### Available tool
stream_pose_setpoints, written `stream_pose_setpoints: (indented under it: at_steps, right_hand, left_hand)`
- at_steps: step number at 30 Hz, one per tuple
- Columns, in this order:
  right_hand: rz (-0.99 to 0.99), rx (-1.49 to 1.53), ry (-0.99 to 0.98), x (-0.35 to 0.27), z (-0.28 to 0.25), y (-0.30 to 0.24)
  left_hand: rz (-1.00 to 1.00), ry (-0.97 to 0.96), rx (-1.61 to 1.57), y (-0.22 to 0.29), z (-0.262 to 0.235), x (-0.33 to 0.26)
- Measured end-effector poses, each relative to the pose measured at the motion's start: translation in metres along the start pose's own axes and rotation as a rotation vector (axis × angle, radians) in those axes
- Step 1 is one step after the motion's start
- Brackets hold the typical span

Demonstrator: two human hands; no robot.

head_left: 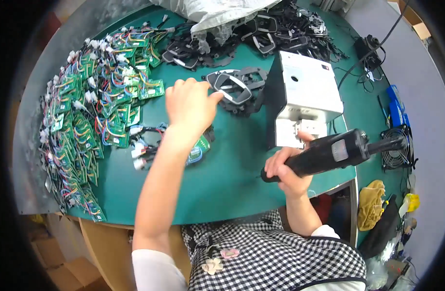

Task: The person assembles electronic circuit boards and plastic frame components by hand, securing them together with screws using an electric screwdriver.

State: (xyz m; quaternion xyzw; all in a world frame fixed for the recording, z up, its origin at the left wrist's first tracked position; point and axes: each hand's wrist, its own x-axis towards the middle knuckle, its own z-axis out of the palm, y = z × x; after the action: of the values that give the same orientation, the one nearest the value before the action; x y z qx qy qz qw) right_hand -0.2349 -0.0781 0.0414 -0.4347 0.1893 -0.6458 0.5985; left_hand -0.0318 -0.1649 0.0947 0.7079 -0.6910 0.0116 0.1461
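Observation:
My left hand [192,104] reaches out to a few black plastic frames [238,99] with grey oval rims, lying mid-table. Its thumb and forefinger are closed at the left edge of one frame; the other fingertips are curled out of sight. My right hand [291,172] is wrapped round a black electric screwdriver [324,156], held tilted with its thicker end up to the right. Behind it stands a white and black box-shaped device [312,80], probably a screw feeder. Under my left forearm lies a green circuit board [199,149] with wires and white connectors [139,156], partly covered.
Many wired green circuit boards [118,116] cover the table's left side. More black frames [280,36] are heaped at the back beside a grey plastic bag [217,14]. On the right are a fan [396,157], blue objects [396,106], a tan cloth [372,206] and a hanging cable [377,47].

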Motion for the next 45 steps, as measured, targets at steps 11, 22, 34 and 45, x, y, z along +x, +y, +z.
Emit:
stream_pose_setpoints:
  at_steps: [11, 22, 34, 45]
  right_hand:
    - [-0.023, -0.072, 0.010, 0.001, -0.016, 0.002]
    - [-0.237, -0.311, 0.090, -0.016, -0.009, -0.015]
    - [-0.179, -0.366, 0.151, -0.023, -0.011, -0.019]
    - [-0.054, -0.333, 0.255, -0.036, 0.002, -0.026]
  left_hand:
    - [0.068, 0.295, -0.648, 0.024, -0.007, 0.010]
    - [0.482, -0.296, -0.289, 0.034, 0.001, -0.143]
    - [0.079, -0.275, 0.577, -0.168, 0.012, 0.051]
    - [0.335, 0.245, -0.074, -0.058, -0.090, -0.087]
